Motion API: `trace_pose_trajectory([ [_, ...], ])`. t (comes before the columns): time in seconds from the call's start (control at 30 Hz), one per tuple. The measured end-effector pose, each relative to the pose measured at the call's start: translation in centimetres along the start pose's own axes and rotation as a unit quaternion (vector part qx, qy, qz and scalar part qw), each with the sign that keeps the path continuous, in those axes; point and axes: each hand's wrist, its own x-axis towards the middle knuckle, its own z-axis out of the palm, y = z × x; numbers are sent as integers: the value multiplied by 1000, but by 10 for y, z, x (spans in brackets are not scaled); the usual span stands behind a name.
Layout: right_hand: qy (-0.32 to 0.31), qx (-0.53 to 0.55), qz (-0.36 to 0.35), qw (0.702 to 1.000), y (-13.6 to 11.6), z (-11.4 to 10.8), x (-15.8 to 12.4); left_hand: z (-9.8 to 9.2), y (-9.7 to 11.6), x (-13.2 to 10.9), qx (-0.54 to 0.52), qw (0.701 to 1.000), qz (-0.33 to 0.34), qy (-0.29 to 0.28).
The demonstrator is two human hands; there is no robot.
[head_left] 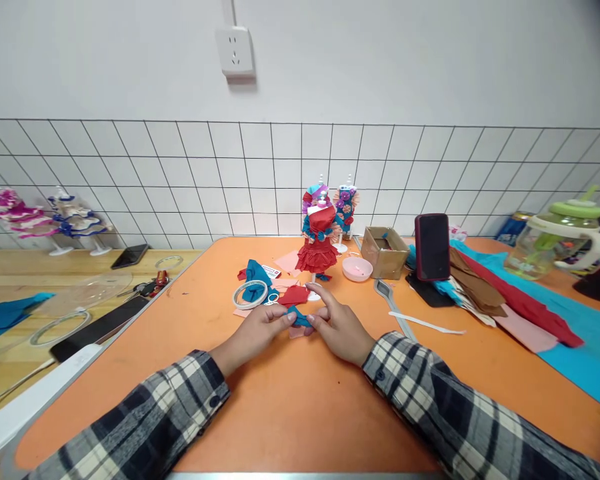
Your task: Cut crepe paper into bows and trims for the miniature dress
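Between my two hands is a small folded piece of teal crepe paper point(299, 317). My left hand point(260, 331) pinches its left end between thumb and fingers. At the right end, my right hand point(341, 330) grips it with the thumb and bent fingers, its index finger raised. Just beyond my hands stands a small dress form in a red ruffled dress point(317, 253) with teal trim. Left of it lie a roll of tape point(250, 294), a larger teal paper scrap point(258, 272), a red paper scrap point(294, 295) and scissors point(271, 299), partly covered.
A pink bowl point(357, 269) and a cardboard box point(384, 252) stand behind my right hand. Farther right are an upright phone point(432, 247), layered coloured paper point(520, 293) and a lidded jug point(555, 240). More dress forms point(80, 220) stand on the wooden table at left.
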Motion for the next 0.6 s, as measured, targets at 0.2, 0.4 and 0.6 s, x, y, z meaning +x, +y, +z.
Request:
trace_pose_trajectory([
  [0.2, -41, 35, 0, 999, -10, 6, -8, -4, -1, 1, -62, 994, -41, 75],
  [0.4, -38, -16, -3, 999, -7, 6, -9, 4, -4, 4, -235, 952, -74, 181],
  [0.6, -65, -115, -78, 988, 3, -3, -5, -17, -21, 9, -152, 963, -64, 214],
])
